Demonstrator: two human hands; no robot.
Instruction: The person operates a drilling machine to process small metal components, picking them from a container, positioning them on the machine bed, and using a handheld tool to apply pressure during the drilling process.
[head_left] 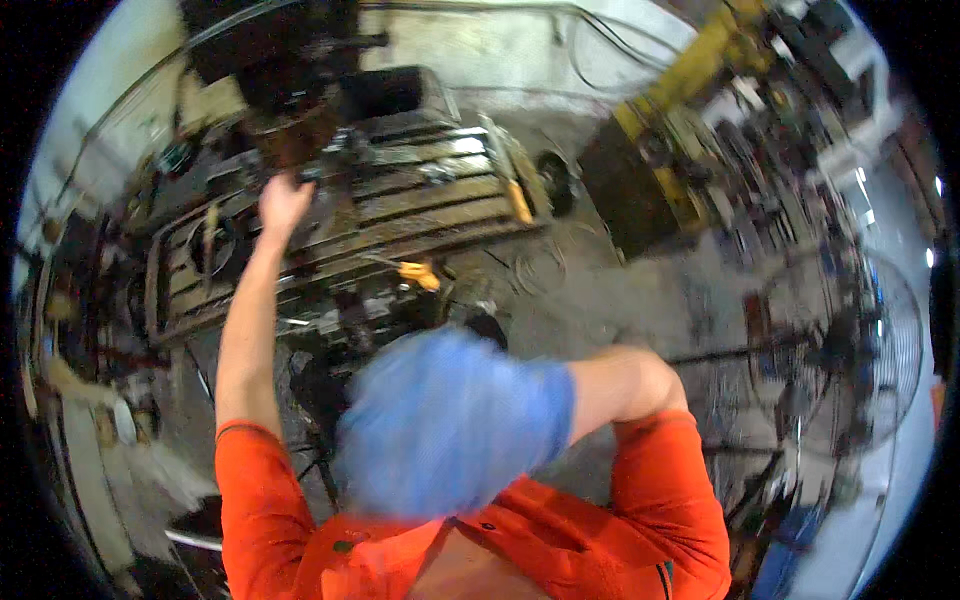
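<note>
My left arm reaches far out to a dark machine head (285, 95) above a slotted metal machine table (430, 205). Just under the head, my left hand (285, 205) looks closed, blurred, against dark metal parts; what lies in its fingers cannot be made out. My right arm is bent across in front of my chest. A blue cloth (450, 420), smeared by motion, hangs at the end of that forearm, and my right hand is hidden in or behind it. A yellow-handled tool (418, 275) lies at the near edge of the machine table.
Another tool with a yellow-orange handle (519, 202) rests at the table's right end. Beyond it stand a yellow machine (640, 190) and a cluttered bench (745, 170). A large fan (845, 350) is at the right. Loops of wire (540, 268) lie on the floor.
</note>
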